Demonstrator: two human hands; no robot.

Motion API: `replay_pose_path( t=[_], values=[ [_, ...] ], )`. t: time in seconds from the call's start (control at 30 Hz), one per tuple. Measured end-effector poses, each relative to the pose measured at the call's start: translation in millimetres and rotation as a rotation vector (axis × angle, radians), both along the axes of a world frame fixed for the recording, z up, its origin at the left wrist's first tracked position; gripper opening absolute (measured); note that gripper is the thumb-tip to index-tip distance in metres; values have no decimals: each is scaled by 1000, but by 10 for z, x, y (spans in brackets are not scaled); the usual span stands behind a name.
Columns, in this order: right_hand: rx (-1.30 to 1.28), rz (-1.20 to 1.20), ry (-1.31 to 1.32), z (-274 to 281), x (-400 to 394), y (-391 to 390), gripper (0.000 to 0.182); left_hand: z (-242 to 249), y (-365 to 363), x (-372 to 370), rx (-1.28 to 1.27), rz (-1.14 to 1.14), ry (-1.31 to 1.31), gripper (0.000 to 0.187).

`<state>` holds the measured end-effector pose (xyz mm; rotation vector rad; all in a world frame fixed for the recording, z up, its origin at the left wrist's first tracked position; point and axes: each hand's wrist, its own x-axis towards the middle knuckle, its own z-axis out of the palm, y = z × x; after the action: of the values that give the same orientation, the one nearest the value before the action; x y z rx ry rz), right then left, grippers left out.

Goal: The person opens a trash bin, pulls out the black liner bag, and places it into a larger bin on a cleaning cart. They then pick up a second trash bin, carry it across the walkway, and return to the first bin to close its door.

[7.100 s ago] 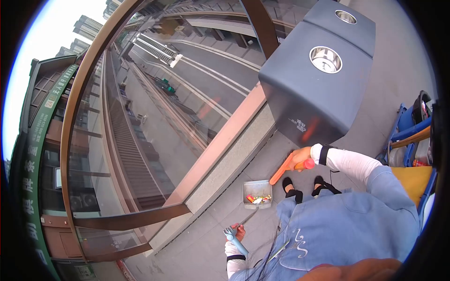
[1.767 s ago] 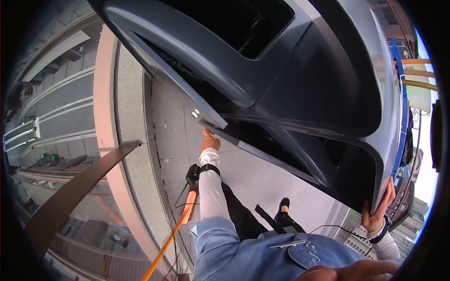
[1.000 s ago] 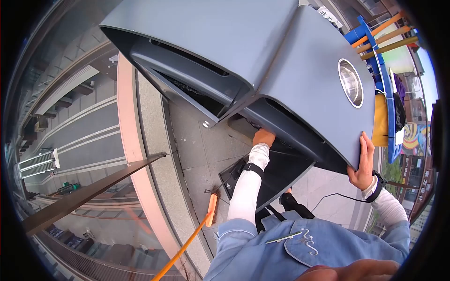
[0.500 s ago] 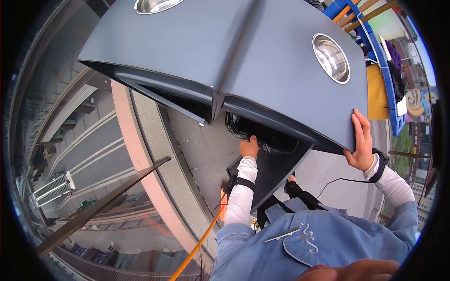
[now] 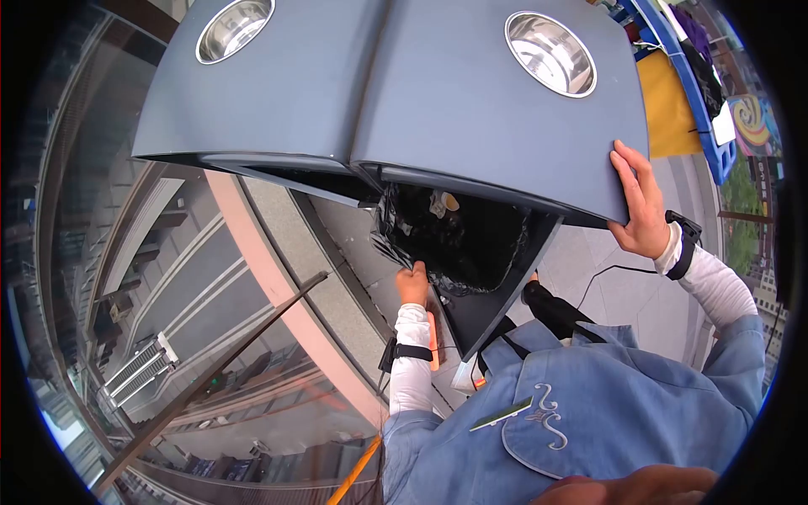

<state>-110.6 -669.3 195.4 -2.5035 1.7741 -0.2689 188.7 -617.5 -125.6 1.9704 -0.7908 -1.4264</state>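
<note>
A grey double litter bin (image 5: 471, 126) has two round metal-lined openings in its top. Below its right half, a black inner bin lined with a black garbage bag (image 5: 392, 240) is tilted out, showing some litter (image 5: 443, 204) inside. My left hand (image 5: 412, 284) is closed on the bag-covered rim at the near left side of that inner bin. My right hand (image 5: 641, 206) lies on the right edge of the grey top with its fingers stretched out and its thumb at the lower edge. An open black door panel (image 5: 513, 290) stands just right of the inner bin.
To the left, a ledge with a pink edge (image 5: 252, 261) and a brown rail (image 5: 210, 383) border a drop to a lower level. A blue cart (image 5: 686, 76) with a yellow panel stands at the upper right. An orange handle (image 5: 358, 471) lies at the lower left.
My left hand has pulled the inner bin out toward me and to the left, so its open mouth and litter now show. My right hand stays on the grey top. The view has shifted.
</note>
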Motion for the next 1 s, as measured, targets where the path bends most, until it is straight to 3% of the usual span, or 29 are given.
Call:
replay_pose_path(
  t=[0.13,0.27,0.5,0.63,0.67,0.83,0.9,1.0],
  values=[
    [-18,0,-15,-14,-20,-13,69,-374,120,171,-75,-45,-138,37],
    [-36,-1,-23,-7,-19,-3,69,-289,86,389,-114,-230,-343,39],
    [-63,-7,-65,-1,-25,49,70,-83,228,250,31,-178,-240,43],
    [-98,29,-102,2,-96,85,70,-496,365,235,-56,-99,-318,40],
    [-101,40,-120,-11,-117,102,69,-210,284,166,62,-129,-311,37],
    [-162,84,-174,-140,-251,153,67,76,287,-114,51,-41,-333,30],
    [-212,103,-180,-188,-263,129,65,-13,388,-203,-35,-42,-381,28],
    [-240,91,-183,-227,-272,94,63,-102,665,-317,27,62,-307,27]
  ],
)
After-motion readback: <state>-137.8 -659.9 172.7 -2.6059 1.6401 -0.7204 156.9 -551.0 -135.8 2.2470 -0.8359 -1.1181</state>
